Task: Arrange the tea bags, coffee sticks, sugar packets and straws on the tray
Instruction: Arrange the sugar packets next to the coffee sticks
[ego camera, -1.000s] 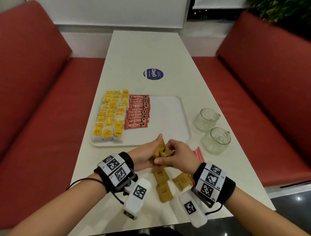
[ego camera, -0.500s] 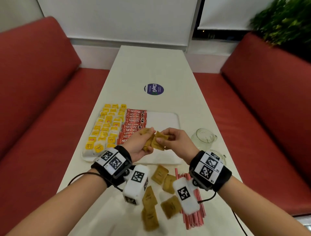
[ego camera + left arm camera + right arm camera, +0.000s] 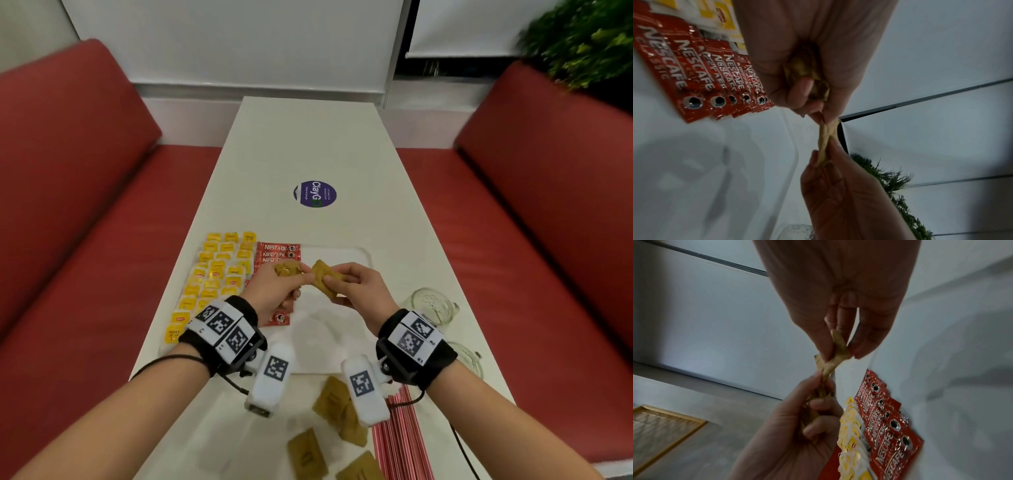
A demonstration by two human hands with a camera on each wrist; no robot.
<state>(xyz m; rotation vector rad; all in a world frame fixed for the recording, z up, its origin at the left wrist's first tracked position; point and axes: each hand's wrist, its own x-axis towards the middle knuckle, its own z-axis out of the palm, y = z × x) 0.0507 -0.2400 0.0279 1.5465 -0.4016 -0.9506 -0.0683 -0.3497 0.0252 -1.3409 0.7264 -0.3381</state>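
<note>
We hold brown sugar packets [image 3: 323, 279] above the white tray [image 3: 363, 255]. A second ago both hands worked low over the table's near end; half a second ago they were over the tray's near edge; now they are farther in, beside the coffee sticks. The left hand [image 3: 277, 291] is curled round a small bunch of packets, while the right hand [image 3: 359, 291] pinches one packet between thumb and fingertips, drawing it out of the bunch. We judge that laying the sugar column is about to begin on the bare tray to the right of the coffee.

Tea bags [image 3: 219, 274] fill the tray's left side in rows; coffee sticks [image 3: 278, 253] lie overlapped just to their right. More sugar packets [image 3: 337, 413] and the red-striped straws [image 3: 400, 435] lie on the table near us, not yet arranged.

Writing: "NESCAFÉ" on the sticks; "ClayGo" on the round purple sticker [image 3: 315, 194] farther up the table. Tea labels are too blurred to read. Two glass cups [image 3: 430, 305] stand right of the tray.
</note>
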